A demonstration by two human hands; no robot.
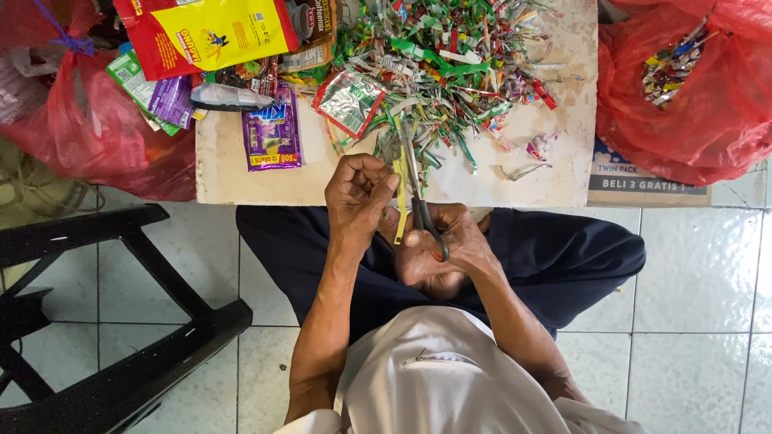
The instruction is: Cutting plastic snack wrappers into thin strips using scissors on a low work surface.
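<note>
White cloth of a shirt fills the bottom of the view, with dark trousers just beyond it over a pale tiled floor. Above the lap, at the near edge of the desk, the two hands are held close together. A thin yellow strip is pinched upright by the clenched fingers of the left hand. Scissors are gripped by the right hand, its fingers threaded through the dark handles, and the blades are laid along the strip, pointing toward the far edge. A heap of cut shreds is spread across the middle of the desk toward its far edge. A silver wrapper is seen at the heap's near left side, and a purple sachet lies flat near the left edge. A large yellow and red packet lies at the far left corner. Red plastic bags are seen beside the right edge, and a black stool stands on the floor at the left.
</note>
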